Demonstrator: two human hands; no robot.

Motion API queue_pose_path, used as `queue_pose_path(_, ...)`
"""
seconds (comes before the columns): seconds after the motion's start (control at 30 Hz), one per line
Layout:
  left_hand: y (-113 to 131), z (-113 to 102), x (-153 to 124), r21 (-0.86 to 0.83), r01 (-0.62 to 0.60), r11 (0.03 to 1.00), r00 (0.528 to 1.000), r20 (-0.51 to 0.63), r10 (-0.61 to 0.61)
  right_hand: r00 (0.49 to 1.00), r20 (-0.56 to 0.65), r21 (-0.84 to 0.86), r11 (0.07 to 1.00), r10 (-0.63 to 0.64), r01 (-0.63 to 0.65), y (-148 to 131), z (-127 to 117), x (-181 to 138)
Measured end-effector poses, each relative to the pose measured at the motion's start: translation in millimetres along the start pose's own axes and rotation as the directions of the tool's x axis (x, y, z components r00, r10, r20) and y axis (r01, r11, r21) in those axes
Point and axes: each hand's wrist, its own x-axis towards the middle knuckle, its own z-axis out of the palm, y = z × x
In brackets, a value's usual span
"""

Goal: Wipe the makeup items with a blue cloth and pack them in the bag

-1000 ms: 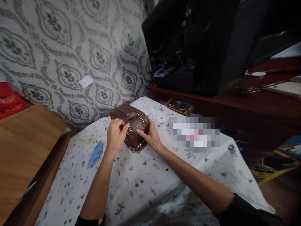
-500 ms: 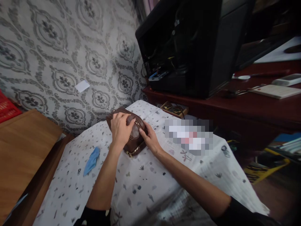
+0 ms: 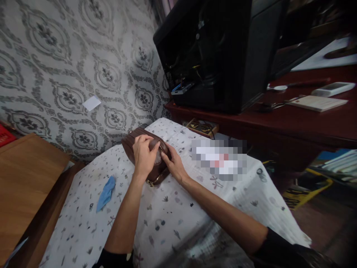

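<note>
A brown leather bag (image 3: pixel 159 175) with gold zips lies on the white printed cloth (image 3: pixel 158 208), towards the wall. My left hand (image 3: pixel 145 154) is closed over its upper side, thumb and fingers pinching the leather by a pocket. On the bag's right side my right hand (image 3: pixel 173 162) grips the edge near a gold zip, its thumb close to the left thumb. My hands cover part of the pocket, and what lies inside cannot be seen. Left of my left forearm rests a crumpled blue cloth (image 3: pixel 106 194).
A blurred-out white item (image 3: pixel 220 158) lies right of the bag. Behind it stands a dark red desk (image 3: pixel 312 126) bearing a black computer case (image 3: pixel 212 63). A small wooden tray (image 3: pixel 202 128) sits below the desk edge. Wooden furniture (image 3: pixel 30 175) borders the left side.
The whole view has shifted slightly. My thumbs have drawn closer together, and the gold zip edge between them shows less than before.
</note>
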Motion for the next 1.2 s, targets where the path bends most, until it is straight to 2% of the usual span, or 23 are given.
queue_pose_path(0.2,-13.2,-31.1,-9.8,0.039,0.03,0.999,0.999,0.026,-0.032,0.994,0.079,0.011,0.997,0.073,-0.074,-8.6,-3.3,-2.7)
queue_pose_path(0.37,-22.5,-48.0,-25.0,0.172,0.071,0.982,0.997,0.011,-0.074,0.994,0.103,-0.016,0.999,0.047,-0.045,-5.9,-1.4,-3.8)
queue_pose_path(0.6,-24.0,-41.1,-37.1,0.059,0.096,0.994,0.994,-0.063,-0.092,0.994,0.104,-0.05,0.999,-0.011,0.016,-5.1,-1.2,-3.2)
queue_pose_path(0.87,-17.4,-37.3,-49.8,0.021,0.093,0.995,0.995,-0.039,-0.092,0.993,0.116,-0.065,0.998,0.007,0.001,-9.3,-2.1,-3.9)
queue_pose_path(1.03,-12.6,-36.9,-47.6,0.142,0.05,0.989,0.999,-0.014,-0.049,0.991,0.12,-0.014,0.999,0.052,-0.051,-10.8,-5.3,-1.6)
queue_pose_path(1.2,1.2,-28.8,-28.7,0.247,0.001,0.969,1.0,-0.027,0.006,0.988,0.123,0.075,0.992,0.096,-0.106,-6.2,-9.8,2.3)
